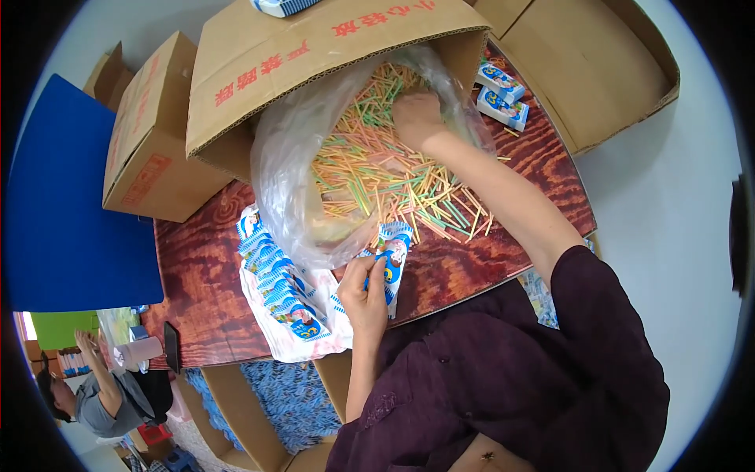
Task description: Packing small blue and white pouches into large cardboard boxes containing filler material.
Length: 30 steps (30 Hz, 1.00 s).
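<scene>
My left hand (365,293) is closed around a small blue and white packet (397,250) at the table's near edge, its fingers pinching it. Further up, my right hand (418,118) reaches into a heap of thin pink, yellow and green sticks (362,169). Its fingertips are hidden among the sticks. The heap spills from a clear plastic bag (275,185) inside a cardboard box (330,39) lying on its side. Left of my left hand, a row of overlapping blue and white packets (275,275) rests on a white sheet (263,330).
Two small blue and white boxes (503,106) lie right of the bag on the red-brown table (200,275). Another carton (149,130) stands at left, an open one (590,71) at far right. Below the table, cartons hold blue packets (287,401). Another person (110,393) is at lower left.
</scene>
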### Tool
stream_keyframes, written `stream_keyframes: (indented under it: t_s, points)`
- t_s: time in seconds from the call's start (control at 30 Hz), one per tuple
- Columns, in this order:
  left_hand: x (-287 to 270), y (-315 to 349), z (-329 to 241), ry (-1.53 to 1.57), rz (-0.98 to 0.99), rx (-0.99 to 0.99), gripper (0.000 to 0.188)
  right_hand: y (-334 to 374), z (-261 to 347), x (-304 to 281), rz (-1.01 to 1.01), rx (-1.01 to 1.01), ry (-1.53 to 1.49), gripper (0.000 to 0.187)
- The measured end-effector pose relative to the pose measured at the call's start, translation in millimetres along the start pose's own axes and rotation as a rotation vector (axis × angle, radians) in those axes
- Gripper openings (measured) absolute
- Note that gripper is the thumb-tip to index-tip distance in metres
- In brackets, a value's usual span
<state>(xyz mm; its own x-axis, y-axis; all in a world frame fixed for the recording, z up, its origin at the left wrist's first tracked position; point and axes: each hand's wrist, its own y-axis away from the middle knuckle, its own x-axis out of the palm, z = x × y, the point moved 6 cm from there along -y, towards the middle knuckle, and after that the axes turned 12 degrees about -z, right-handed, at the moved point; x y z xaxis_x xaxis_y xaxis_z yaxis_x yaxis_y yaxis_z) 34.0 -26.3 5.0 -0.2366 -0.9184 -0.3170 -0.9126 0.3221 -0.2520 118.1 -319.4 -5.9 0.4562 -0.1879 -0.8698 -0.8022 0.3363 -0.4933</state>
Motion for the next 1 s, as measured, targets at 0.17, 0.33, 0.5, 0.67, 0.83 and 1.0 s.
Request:
stream_keyframes:
  t_s: [0.17,0.33,0.5,0.67,0.83,1.0]
  points:
    - [-13,4,9,0.016,-0.041,-0.056,0.006,-3,-17,-4,0.278,0.135,-0.138,0.022]
    - [-15,4,19,0.068,-0.067,-0.1,0.006,-7,-43,6,0.113,0.132,-0.347,0.025]
    - [-14,2,28,0.119,-0.05,-0.198,0.01,2,-42,3,0.645,0.472,-0.753,0.029]
    - [7,-8,27,0.543,-0.11,-0.501,0.012,40,-18,-7,0.685,0.926,-1.501,0.019]
    - [56,-47,20,0.962,-0.062,-0.642,0.014,85,35,-17,0.943,1.051,-2.06,0.016]
    - [88,-92,16,1.094,-0.051,-0.503,0.011,108,55,-27,0.943,1.029,-2.039,0.013]
